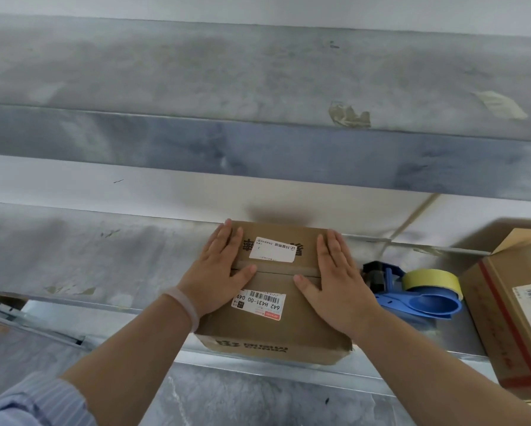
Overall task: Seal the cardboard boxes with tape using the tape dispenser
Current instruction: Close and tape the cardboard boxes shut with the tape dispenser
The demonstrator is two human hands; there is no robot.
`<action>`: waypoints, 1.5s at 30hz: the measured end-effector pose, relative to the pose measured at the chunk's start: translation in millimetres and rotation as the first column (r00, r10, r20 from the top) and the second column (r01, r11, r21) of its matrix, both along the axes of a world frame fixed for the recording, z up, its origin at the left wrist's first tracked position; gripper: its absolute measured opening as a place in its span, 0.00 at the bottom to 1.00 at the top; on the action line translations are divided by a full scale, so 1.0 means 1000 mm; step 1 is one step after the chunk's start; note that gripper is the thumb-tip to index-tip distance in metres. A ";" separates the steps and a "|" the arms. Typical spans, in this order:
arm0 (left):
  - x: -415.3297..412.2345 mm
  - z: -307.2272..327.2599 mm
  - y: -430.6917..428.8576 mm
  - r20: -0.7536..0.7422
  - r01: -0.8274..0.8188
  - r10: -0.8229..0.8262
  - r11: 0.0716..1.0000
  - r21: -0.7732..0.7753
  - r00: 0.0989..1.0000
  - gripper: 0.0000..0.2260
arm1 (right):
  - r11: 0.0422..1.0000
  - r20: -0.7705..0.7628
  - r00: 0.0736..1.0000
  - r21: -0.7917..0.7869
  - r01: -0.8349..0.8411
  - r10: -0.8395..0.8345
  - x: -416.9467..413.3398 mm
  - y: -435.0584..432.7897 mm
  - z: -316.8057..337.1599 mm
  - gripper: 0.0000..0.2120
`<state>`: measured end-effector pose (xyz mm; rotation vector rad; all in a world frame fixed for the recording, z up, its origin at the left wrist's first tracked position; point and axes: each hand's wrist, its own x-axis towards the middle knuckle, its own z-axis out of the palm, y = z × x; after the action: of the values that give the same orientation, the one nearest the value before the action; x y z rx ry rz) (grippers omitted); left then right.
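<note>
A small brown cardboard box [276,330] with white labels sits on the metal shelf [104,259] in front of me. Its two top flaps are folded down and meet at a seam across the middle. My left hand [219,270] lies flat on the left side of the top, fingers spread, thumb along the seam. My right hand [339,282] lies flat on the right side in the same way. A blue tape dispenser [417,302] with a yellowish tape roll [433,281] rests on the shelf just right of the box, untouched.
A larger cardboard box [513,305] with red tape and a barcode label stands at the far right of the shelf. A second metal shelf [258,87] runs above, with scraps of old tape stuck to it. The white wall lies behind.
</note>
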<state>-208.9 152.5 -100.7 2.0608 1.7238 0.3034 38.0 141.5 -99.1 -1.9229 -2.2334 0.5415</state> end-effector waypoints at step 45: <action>0.008 0.011 -0.105 0.825 -0.249 0.453 0.888 -0.386 0.337 0.28 | 0.962 -0.647 0.713 -0.218 0.167 -0.270 0.032 -0.046 0.019 0.32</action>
<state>-201.1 47.9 -89.5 0.9219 1.3247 1.1174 70.1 95.1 -79.7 -1.6348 -1.5086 1.1663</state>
